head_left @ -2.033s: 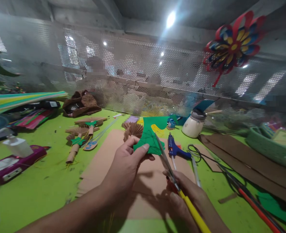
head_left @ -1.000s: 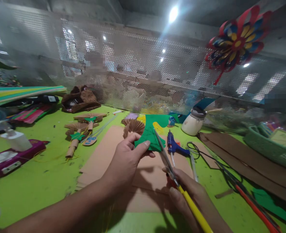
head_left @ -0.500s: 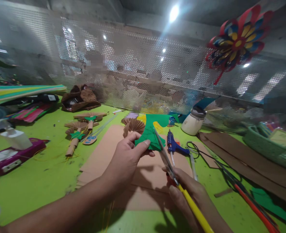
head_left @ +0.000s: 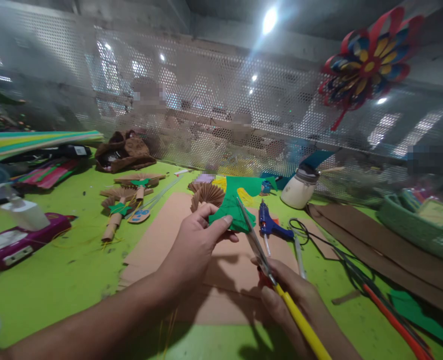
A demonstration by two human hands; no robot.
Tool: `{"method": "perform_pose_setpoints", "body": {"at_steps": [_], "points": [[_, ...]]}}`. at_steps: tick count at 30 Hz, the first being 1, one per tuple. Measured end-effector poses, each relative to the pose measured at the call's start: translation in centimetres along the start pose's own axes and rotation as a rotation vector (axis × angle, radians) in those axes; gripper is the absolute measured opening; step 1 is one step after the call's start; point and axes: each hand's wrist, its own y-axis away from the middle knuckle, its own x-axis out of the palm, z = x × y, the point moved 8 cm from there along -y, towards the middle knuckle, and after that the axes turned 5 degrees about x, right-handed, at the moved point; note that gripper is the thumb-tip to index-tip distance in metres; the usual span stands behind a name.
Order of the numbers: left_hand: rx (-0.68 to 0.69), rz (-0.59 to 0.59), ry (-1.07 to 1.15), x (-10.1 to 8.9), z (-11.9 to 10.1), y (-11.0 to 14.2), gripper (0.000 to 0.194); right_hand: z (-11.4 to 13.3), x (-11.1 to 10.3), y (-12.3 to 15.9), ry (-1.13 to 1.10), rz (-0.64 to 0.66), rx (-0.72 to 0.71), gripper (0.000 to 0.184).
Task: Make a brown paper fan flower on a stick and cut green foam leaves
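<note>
My left hand (head_left: 194, 247) pinches a piece of green foam sheet (head_left: 232, 212) between thumb and fingers, held up over a tan cardboard sheet (head_left: 157, 250). My right hand (head_left: 292, 300) grips yellow-handled scissors (head_left: 261, 255). The blades point up and away, their tips in the right edge of the green piece. Both hands hover above the lime-green table (head_left: 56, 270).
A blue glue gun (head_left: 268, 225) lies just right of the scissors, a white jar (head_left: 300, 190) behind it. Brown folded paper fans (head_left: 206, 192) and paper figures (head_left: 121, 207) lie at the left. Brown strips (head_left: 375, 240), a green basket (head_left: 416, 225) and a perforated screen (head_left: 206, 110) surround them.
The view has dropped slightly since the first frame. The hands, green piece and scissors keep almost the same pose; the blades sit a little further into the green piece.
</note>
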Motion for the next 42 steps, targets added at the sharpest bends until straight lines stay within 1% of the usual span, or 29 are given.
{"method": "perform_pose_setpoints", "body": {"at_steps": [12,19,23,31,38,42], "points": [[0.023,-0.002,-0.008,0.1,-0.3,0.1,0.012,0.0,0.1,0.1,-0.029,0.040,0.034,0.044],[0.014,-0.014,0.005,0.0,-0.3,0.0,0.012,-0.5,0.3,0.2,-0.095,0.049,0.030,0.044],[0.020,-0.023,0.003,-0.1,-0.3,0.1,0.011,-1.1,0.6,0.2,-0.141,0.043,0.045,0.049],[0.008,-0.069,0.048,0.0,-0.2,0.4,0.013,-0.8,0.5,0.1,-0.043,-0.019,0.030,0.045],[0.012,-0.054,0.075,0.2,-0.3,0.5,0.012,-1.3,0.8,0.0,-0.067,-0.026,0.042,0.049],[0.008,-0.053,0.075,0.1,-0.3,0.5,0.012,-1.4,0.9,0.1,-0.073,0.005,0.062,0.050]]}}
